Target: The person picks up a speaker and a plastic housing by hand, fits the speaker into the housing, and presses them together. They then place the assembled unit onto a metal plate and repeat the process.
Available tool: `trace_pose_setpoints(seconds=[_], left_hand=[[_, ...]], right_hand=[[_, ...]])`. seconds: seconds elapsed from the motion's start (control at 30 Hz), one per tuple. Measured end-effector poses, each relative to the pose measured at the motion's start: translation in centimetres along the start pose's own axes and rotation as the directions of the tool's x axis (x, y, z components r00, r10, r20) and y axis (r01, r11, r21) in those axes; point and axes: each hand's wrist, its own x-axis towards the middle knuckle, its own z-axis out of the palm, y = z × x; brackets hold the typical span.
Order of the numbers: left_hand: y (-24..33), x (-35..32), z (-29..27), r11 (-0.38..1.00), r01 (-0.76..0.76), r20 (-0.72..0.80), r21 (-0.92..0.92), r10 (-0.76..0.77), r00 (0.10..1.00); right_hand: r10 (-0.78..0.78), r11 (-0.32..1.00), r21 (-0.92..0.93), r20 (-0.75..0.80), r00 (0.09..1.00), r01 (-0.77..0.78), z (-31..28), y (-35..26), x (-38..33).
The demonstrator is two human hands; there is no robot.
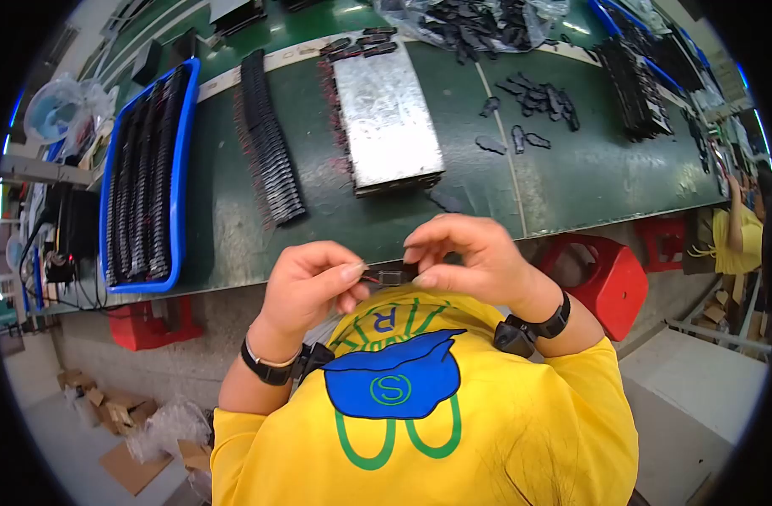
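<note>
My left hand (306, 287) and my right hand (470, 253) meet close to my chest, just below the edge of the green table (571, 181). Between their fingertips is a small black connector part (392, 276) with thin red and black wires coming out toward the left hand. The right thumb and forefinger pinch the black body, and the left fingers pinch the wire end. Both wrists carry black bands.
On the table lie a blue tray (182, 160) of black parts at the left, a long row of black parts (272, 143), a silver metal plate (386, 118), and loose black pieces (538, 101). A red stool (609, 274) stands at the right. Another person's arm (736, 228) is at the far right.
</note>
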Motion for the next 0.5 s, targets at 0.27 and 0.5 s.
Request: trace_pose_setpoints(seconds=[0.27,0.5], left_hand=[[-0.1,-0.1,-0.8,0.998,-0.048,0.033,-0.033,0.049,0.998],[-0.3,-0.2,-1.0,0.998,-0.051,0.027,-0.033,0.052,0.998]], right_hand=[[-0.238,0.559,-0.809,-0.365,0.9,-0.18,-8.6,-1.8,1.0],[-0.041,0.252,-0.949,-0.204,0.978,-0.188,-10.7,-1.9,4.2]])
